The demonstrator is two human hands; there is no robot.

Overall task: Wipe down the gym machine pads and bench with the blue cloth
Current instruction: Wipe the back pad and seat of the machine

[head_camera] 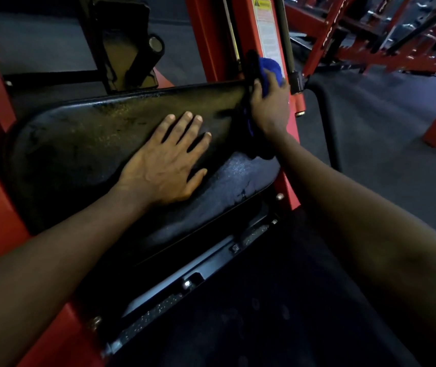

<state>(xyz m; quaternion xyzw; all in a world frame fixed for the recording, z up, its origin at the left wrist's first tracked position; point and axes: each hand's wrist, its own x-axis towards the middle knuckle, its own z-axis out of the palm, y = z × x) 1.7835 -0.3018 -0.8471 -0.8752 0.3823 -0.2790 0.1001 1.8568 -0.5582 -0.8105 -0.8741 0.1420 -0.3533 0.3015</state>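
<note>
A large black pad (84,139) of a red gym machine fills the middle of the view. My left hand (169,157) lies flat on it, fingers straight and spread. At the pad's right end my right hand (271,107) grips the blue cloth (271,68) and holds it against the pad's edge, next to a black handle. Part of the cloth also hangs below the hand. A second black padded surface (227,186) sits lower, under my left hand's thumb side.
The red upright frame (211,49) with a warning label (268,30) stands just behind the cloth. A black curved bar (328,112) runs down at the right. More red machines (397,35) stand at the far right on dark rubber floor. A metal rail (185,274) lies below the pads.
</note>
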